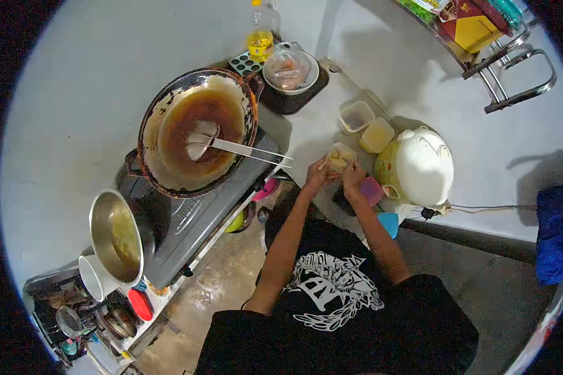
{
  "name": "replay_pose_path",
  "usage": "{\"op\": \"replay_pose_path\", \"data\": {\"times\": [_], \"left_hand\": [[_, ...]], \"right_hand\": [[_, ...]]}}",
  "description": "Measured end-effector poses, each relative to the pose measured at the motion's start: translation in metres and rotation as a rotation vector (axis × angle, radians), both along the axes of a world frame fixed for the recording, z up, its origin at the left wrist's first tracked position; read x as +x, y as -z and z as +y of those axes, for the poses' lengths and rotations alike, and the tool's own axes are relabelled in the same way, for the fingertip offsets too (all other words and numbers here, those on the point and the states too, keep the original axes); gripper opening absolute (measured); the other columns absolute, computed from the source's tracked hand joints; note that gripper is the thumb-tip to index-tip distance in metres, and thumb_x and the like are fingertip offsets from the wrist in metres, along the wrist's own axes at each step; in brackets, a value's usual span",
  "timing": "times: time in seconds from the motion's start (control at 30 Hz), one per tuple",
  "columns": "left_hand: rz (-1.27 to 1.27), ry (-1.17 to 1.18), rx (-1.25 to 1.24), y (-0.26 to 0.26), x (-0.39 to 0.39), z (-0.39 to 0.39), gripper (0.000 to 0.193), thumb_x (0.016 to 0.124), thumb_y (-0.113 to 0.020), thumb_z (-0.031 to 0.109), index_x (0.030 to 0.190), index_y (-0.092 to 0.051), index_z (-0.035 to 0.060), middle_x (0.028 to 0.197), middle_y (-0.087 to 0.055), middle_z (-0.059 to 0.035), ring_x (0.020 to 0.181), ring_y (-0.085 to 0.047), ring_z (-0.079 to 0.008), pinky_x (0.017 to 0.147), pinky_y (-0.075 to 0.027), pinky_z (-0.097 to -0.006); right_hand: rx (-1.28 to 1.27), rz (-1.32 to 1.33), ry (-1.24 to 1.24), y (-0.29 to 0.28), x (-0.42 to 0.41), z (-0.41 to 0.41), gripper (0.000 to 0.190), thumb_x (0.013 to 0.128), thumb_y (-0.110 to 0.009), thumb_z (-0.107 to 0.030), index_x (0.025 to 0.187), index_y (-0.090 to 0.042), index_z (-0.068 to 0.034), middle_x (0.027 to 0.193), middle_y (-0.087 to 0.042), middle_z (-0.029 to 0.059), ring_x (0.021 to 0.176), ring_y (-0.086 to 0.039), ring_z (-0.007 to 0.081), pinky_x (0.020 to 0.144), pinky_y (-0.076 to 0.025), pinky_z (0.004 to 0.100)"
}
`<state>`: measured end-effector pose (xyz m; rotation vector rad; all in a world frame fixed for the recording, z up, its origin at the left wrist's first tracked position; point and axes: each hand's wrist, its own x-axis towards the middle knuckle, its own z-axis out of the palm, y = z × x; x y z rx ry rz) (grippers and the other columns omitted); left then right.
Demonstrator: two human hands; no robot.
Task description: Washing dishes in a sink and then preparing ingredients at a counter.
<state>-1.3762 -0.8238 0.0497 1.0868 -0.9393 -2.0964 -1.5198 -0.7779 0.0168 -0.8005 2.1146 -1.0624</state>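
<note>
My left hand (316,176) steadies a small clear plastic tub (349,149) with pale yellow contents, gripping its near left side. At the tub's near right corner, the fingers of my right hand (353,176) are closed on what looks like a small spoon (336,153) dipping into it; its outline is hard to make out. Just beyond stand two similar tubs: one with yellow contents (377,136), the other with a darker bottom (356,116). A pink-purple container (371,191) sits right of my right wrist.
A large wok of brown oil (230,110) holds a strainer whose long handle (253,152) juts toward me over the stove (201,225). Left is a metal bowl (117,239). Behind stand an oil bottle (261,44) and a covered bowl (288,70). A white-lidded container (424,166) is at right.
</note>
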Motion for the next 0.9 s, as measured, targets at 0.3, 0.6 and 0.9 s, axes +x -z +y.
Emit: {"op": "replay_pose_path", "data": {"times": [0.3, 0.6, 0.9], "left_hand": [[0.161, -0.068, 0.032, 0.043, -0.005, -0.001, 0.041, 0.09, -0.043, 0.017, 0.13, -0.035, 0.0152, 0.087, -0.062, -0.0127, 0.076, -0.063, -0.0205, 0.061, -0.05, -0.029], [0.203, -0.062, 0.004, 0.04, -0.006, 0.001, 0.044, 0.088, -0.048, 0.021, 0.129, -0.035, 0.0101, 0.099, -0.059, -0.0107, 0.076, -0.063, -0.0186, 0.067, -0.052, -0.0287], [0.219, -0.098, 0.052, 0.034, -0.005, -0.001, 0.042, 0.088, -0.048, 0.015, 0.127, -0.036, 0.0052, 0.097, -0.06, -0.0128, 0.078, -0.062, -0.0206, 0.068, -0.052, -0.0292]], "right_hand": [[-0.069, -0.545, 0.033, -0.035, 0.015, 0.015, 0.026, 0.08, -0.059, -0.034, 0.081, -0.059, -0.008, 0.053, -0.042, -0.0038, 0.044, -0.037, 0.0057, 0.039, -0.028, 0.0211], [-0.097, -0.533, 0.079, -0.046, 0.007, 0.022, 0.014, 0.085, -0.049, -0.016, 0.094, -0.046, -0.004, 0.071, -0.058, 0.0076, 0.058, -0.056, 0.0147, 0.05, -0.045, 0.0262], [-0.22, -0.655, -0.009, -0.032, 0.001, 0.025, 0.017, 0.084, -0.052, -0.013, 0.09, -0.046, 0.002, 0.074, -0.058, 0.014, 0.065, -0.06, 0.021, 0.056, -0.052, 0.0325]]}}
